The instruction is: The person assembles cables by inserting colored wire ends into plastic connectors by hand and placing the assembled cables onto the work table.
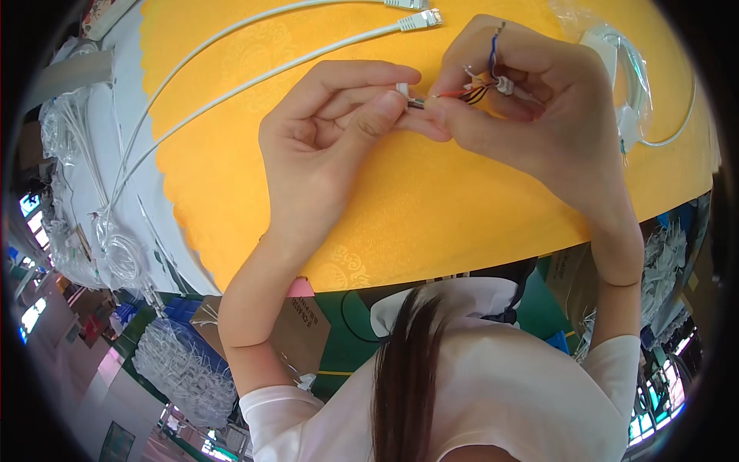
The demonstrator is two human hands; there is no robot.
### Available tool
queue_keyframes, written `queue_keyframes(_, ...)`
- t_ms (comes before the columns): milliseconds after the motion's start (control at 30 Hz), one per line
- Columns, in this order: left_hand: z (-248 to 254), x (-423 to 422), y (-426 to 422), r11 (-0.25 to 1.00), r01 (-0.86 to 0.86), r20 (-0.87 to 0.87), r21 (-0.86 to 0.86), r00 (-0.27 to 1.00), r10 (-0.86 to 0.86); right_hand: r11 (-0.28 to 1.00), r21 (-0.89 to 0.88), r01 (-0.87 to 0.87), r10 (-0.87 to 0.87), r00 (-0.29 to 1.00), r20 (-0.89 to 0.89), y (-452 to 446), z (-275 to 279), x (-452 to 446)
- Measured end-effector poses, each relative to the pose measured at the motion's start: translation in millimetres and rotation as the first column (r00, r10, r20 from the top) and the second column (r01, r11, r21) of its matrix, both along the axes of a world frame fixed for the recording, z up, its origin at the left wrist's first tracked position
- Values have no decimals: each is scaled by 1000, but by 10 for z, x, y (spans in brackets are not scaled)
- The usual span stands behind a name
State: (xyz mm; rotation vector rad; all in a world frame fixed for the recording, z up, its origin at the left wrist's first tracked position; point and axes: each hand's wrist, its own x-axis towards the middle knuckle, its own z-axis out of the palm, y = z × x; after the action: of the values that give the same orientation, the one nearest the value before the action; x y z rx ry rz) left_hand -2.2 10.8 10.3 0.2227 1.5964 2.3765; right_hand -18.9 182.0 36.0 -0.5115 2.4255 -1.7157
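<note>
L hand (327, 135) pinching white connector (402, 89), R hand (543, 115) pinching coloured wires (476, 93) just right — best keep grips steady, wires untwisted, w/o tugging.

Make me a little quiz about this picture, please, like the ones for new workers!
1. True or false: the right hand holds thin wires.
2. What is at the left hand's fingertips?
A. a spoon
B. a white connector
C. a ball
3. How many see-through cable plugs show near the picture's top edge?

Key: 1. True. 2. B. 3. Two.
</note>
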Motion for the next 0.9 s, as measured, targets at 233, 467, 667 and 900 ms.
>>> queue_keyframes(233,-25,-5,-1,1000,15,-44,24,999,-14,999,20,36,-39,989,146,-52,63,32)
queue_keyframes(467,-28,0,62,994,-80,-119,-73,990,71,998,51,40,-48,985,166,-42,54,43)
queue_keyframes(667,51,17,102,937,-201,-202,-286,968,146,997,39,71,-75,989,124,-69,-10,29)
queue_keyframes(900,-55,4,41,898,-242,-503,-366,864,28,987,135,91,-109,985,134,-79,27,55)
